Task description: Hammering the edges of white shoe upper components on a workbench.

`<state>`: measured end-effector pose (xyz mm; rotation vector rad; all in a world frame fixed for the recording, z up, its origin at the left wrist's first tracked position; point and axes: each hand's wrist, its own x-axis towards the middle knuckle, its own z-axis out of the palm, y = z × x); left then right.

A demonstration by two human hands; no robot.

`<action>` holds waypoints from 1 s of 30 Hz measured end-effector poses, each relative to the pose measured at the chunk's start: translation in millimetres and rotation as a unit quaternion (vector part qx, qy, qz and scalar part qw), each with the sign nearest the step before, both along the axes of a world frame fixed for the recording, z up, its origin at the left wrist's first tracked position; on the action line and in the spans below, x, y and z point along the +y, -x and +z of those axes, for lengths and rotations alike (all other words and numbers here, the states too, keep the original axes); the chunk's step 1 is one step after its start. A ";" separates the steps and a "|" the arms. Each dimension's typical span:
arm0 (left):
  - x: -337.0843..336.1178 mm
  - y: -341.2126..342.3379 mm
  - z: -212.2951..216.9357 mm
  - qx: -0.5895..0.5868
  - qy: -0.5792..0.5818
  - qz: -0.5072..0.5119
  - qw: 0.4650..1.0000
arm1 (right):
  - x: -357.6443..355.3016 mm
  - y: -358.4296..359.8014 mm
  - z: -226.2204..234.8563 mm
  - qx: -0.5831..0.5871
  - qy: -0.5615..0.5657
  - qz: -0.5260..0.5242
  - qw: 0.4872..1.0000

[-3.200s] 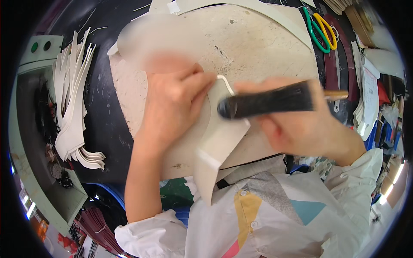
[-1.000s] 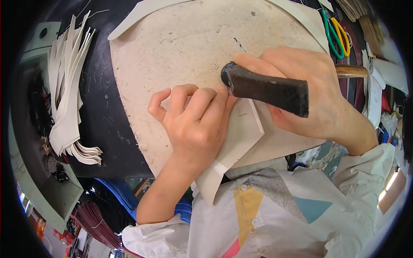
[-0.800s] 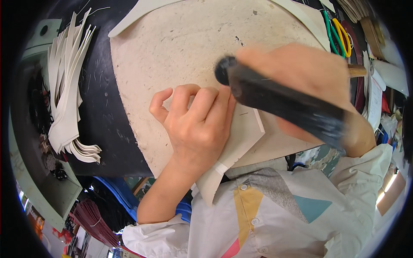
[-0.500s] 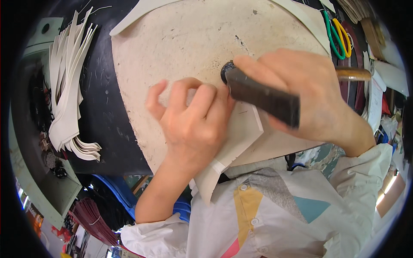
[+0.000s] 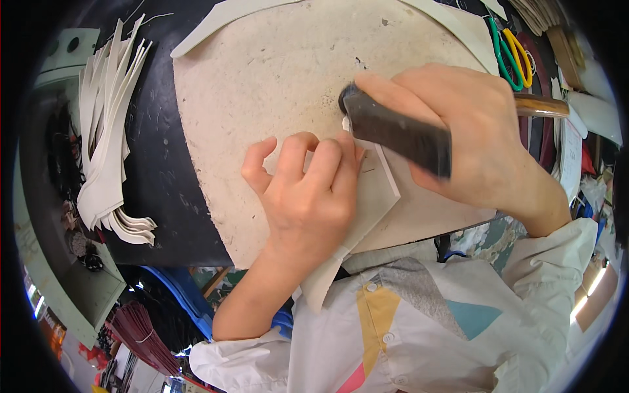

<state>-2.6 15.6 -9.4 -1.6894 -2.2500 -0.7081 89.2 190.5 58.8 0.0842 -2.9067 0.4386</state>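
At the middle of a pale, pitted work board (image 5: 262,85), left hand (image 5: 304,196) spread flat, fingers slightly curled, pressing down a cream, leather-like piece (image 5: 373,190). Piece lying partly on the board, its long lower end (image 5: 321,288) hanging past the near edge toward the shirt. Right hand (image 5: 472,137) closed in a fist around a dark handled tool (image 5: 400,131), thumb laid along the top, blunt tip touching the piece just beside the left fingertips (image 5: 344,147). Too blurred to tell the exact kind of tool.

Judging from the grip, a pressing or rubbing stroke along the upper corner of the piece. Best done with the left palm pinning the piece firmly so nothing slips, fingertips kept just behind the tip rather than under it, tool held low and steady, pressure even, short strokes following the edge.

Beyond the hands, dark table (image 5: 157,164) under the board. To the left, a fanned stack of similar cream pieces (image 5: 105,131). At upper right, scissors with green and yellow handles (image 5: 508,49), well apart from the work, and a wooden handle (image 5: 540,105) showing behind the right hand.
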 end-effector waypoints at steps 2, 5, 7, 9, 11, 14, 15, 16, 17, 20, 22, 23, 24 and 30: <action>-2.1 1.3 5.4 -0.030 0.021 -0.012 0.999 | -1.6 1.0 2.6 0.015 -0.012 0.001 1.000; -2.3 9.6 9.5 -0.015 0.028 0.007 0.999 | -4.6 -2.0 -2.3 0.000 0.005 0.000 1.000; -4.7 10.9 4.0 -0.013 0.015 0.000 1.000 | -4.7 -4.3 -5.7 -0.010 0.012 -0.004 1.000; -8.6 4.3 -4.3 -0.054 -0.008 0.000 0.999 | -3.0 -2.3 -6.5 -0.003 0.025 -0.003 1.000; -8.9 -1.5 -4.4 -0.051 -0.003 0.002 0.999 | -3.8 -2.9 -9.3 0.020 0.034 -0.005 0.999; -6.9 -3.7 3.8 -0.016 0.034 0.004 0.999 | -8.7 -5.5 -5.2 0.047 0.023 -0.009 0.999; -6.0 -1.5 7.7 -0.027 0.038 0.002 0.999 | -9.6 -7.4 -4.3 0.048 0.019 -0.010 0.999; -6.1 0.8 10.7 -0.038 0.043 0.001 0.998 | -9.9 -9.6 -7.5 0.037 0.021 -0.009 0.999; -10.0 4.0 13.0 -0.030 0.048 0.005 0.998 | -8.7 -9.8 -8.1 0.029 0.025 -0.006 0.999; -19.9 -6.6 -2.2 -0.051 0.004 -0.013 0.999 | -6.2 -9.3 -8.2 0.020 0.041 0.002 0.999; -16.6 -11.2 -1.9 -0.038 0.016 -0.007 0.999 | -8.3 -10.7 -8.5 0.046 0.031 -0.003 0.998; -17.1 -12.5 2.3 -0.037 0.035 -0.013 0.999 | -10.1 -12.6 -9.6 0.049 0.030 -0.003 0.998; -17.6 -13.6 6.2 -0.036 0.054 -0.019 0.998 | -11.9 -14.3 -10.3 0.053 0.028 -0.004 0.998; -27.9 -22.5 0.7 -0.026 0.023 -0.006 0.999 | -12.2 -18.0 -13.2 0.036 0.029 -0.014 0.999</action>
